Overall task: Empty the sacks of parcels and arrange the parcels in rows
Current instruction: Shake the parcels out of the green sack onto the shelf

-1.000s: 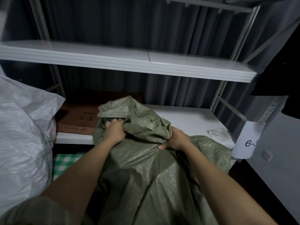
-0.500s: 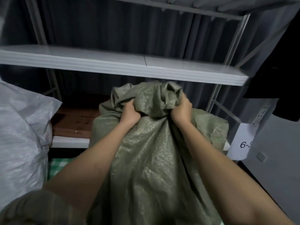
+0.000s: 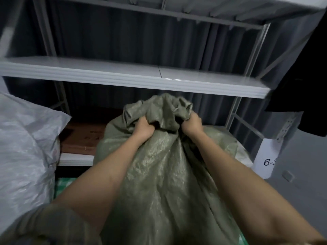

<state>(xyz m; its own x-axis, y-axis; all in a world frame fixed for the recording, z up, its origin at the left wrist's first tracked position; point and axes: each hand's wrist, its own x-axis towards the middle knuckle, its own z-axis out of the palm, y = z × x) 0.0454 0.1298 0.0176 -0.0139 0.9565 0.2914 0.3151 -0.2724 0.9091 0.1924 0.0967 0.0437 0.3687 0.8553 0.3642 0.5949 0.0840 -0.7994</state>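
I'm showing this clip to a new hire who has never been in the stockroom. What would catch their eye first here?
The big green woven sack fills the middle of the view, with the left hand and right hand both gripping its bunched top just below the white shelf. At the left edge bulges a white sack, and a flat brown cardboard box lies on the lower shelf between the two sacks.

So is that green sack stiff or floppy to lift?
Probably floppy: the green sack bunches into folds where the left hand and right hand grip it. Its woven sheen suggests it is slightly slippery. Weight can't be judged.
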